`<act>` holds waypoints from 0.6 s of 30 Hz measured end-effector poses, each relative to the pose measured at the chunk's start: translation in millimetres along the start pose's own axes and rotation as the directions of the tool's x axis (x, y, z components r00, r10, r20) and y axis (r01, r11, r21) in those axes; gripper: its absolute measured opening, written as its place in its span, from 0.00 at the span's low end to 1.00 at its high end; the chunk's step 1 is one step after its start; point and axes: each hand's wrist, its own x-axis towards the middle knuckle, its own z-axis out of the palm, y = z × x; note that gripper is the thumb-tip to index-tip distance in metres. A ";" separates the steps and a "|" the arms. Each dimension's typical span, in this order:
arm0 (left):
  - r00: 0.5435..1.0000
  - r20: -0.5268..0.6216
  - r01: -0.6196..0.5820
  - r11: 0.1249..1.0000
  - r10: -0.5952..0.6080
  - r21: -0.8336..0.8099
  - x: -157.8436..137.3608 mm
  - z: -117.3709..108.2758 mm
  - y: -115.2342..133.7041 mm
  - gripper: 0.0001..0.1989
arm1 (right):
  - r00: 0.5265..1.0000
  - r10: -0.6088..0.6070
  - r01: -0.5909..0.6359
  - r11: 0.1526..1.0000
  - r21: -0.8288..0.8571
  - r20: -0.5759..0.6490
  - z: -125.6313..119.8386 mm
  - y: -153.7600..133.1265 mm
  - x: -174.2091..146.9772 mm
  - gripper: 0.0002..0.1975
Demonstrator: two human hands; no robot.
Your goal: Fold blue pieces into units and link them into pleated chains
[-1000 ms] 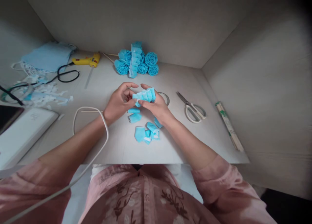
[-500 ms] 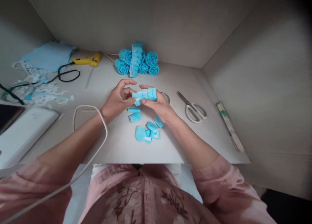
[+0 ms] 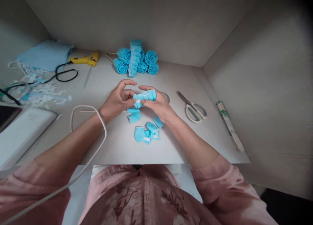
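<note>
Blue strip [image 3: 149, 94], evenly pleated

Compared with 1 second ago, the right end of the pale blue pleated fabric strip [image 3: 148, 94] sits slightly lower. The left hand [image 3: 117, 97] has shifted a little, so a bit more of the thin pale wooden stick [image 3: 126, 111] shows beside the small blue fabric roll [image 3: 133, 110]. The 2 index fingertips, level before, are now offset, the left reaching farther from the body. The right hand [image 3: 158, 104] has moved too: 1 flat blue fabric piece [image 3: 159, 121], mostly hidden by its wrist earlier, shows more fully. The view itself drifts, bringing the yellow glue gun [image 3: 85, 59] and white box-shaped device [image 3: 30, 128] slightly nearer the left border.
</note>
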 end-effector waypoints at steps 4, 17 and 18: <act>0.999 -0.038 0.012 1.000 -0.013 -0.016 0.5 -1.4 -0.6 0.27 | 0.995 0.026 -0.034 0.996 0.082 0.097 -4.4 1.4 0.2 0.31; 0.995 -0.099 0.024 0.997 -0.032 -0.080 2.8 -1.2 -3.1 0.21 | 0.994 -0.023 0.022 1.000 -0.016 -0.111 -6.2 8.4 4.7 0.28; 0.992 -0.128 0.008 0.998 -0.015 -0.059 2.8 -1.3 -3.2 0.19 | 0.992 -0.030 0.027 0.999 -0.024 -0.124 -6.6 8.9 5.3 0.28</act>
